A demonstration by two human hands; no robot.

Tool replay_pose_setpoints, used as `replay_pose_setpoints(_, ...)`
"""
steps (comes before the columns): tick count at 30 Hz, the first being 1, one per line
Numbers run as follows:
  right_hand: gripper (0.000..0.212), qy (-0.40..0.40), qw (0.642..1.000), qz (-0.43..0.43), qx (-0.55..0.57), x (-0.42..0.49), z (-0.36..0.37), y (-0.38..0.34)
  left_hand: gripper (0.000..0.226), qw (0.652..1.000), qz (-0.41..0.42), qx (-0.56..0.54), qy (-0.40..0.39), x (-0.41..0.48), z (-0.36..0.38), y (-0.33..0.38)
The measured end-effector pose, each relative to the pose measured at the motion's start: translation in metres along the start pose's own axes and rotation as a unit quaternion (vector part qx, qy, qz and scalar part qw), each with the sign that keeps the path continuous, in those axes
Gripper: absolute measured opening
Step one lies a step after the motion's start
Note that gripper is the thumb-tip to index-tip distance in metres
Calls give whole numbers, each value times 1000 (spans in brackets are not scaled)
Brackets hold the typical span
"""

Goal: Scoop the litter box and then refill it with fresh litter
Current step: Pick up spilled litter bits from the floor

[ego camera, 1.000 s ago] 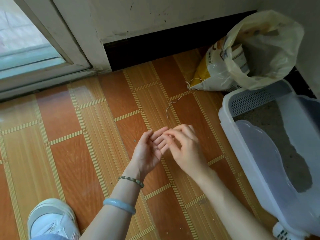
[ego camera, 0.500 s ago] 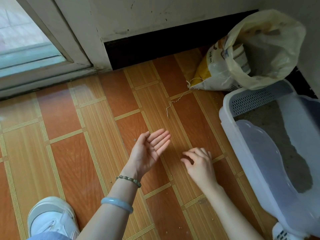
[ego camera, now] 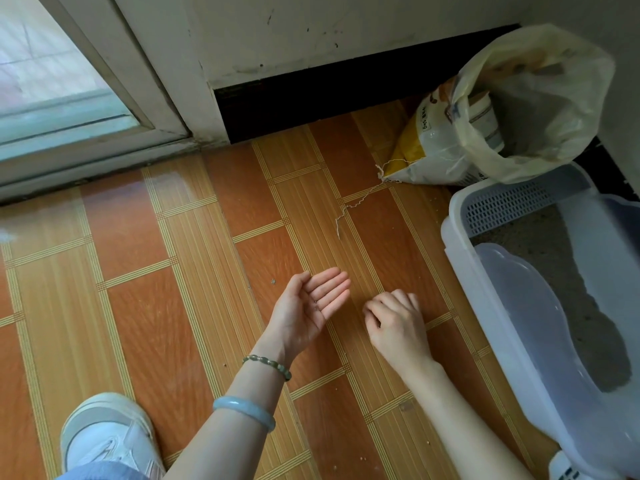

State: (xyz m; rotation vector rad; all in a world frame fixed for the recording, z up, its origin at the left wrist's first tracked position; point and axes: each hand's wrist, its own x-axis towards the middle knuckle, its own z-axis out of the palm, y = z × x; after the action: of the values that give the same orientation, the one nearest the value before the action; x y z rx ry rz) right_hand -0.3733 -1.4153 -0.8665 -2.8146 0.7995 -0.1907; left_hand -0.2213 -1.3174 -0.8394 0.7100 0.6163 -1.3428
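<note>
The pale grey litter box (ego camera: 454, 233) stands at the right, with grey litter (ego camera: 588, 306) showing past its translucent cover (ego camera: 519, 327). My left hand (ego camera: 311, 306) is held palm up just above the floor, fingers straight, a few dark specks lying in the palm. My right hand (ego camera: 398, 323) is beside it, knuckles up, fingertips curled down onto the floor tiles, thumb and forefinger pinched together on a tiny litter grain. A yellow and white litter bag (ego camera: 429, 147) lies behind the box. No scoop is in view.
A yellowish plastic bag (ego camera: 533, 98) with waste stands open in the far right corner. A loose string (ego camera: 356, 202) trails from the litter bag across the tiles. My white shoe (ego camera: 104, 434) is at the lower left. A glass door sill (ego camera: 86, 161) runs along the left.
A second ago my right fingertips met my left palm. The right hand has since dropped to the floor on the right, and the left palm has stayed open and turned up.
</note>
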Motion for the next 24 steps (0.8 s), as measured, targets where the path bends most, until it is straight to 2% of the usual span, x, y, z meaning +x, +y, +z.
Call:
replay_pose_setpoints(3,4,-7,1000,21,21,0,0,2,44,1000,6,-1,1,0,-3,2)
replay_pose_setpoints(8,23,-12,996,66,52,-2,2,0,43,1000,11,-8,6,2,-7,4)
replay_pose_setpoints(18,6,-4,998,38,49,0,4,-4,44,1000,1,6,15,2,-6,-3)
replay_pose_setpoints(21,18,27,990,56,126,9,-10,-19,44,1000,2,12,20,1,-7,-4)
replay_pose_setpoints(24,18,46,981,28,184,26,-29,-43,44,1000,-1,13,21,2,-7,-3)
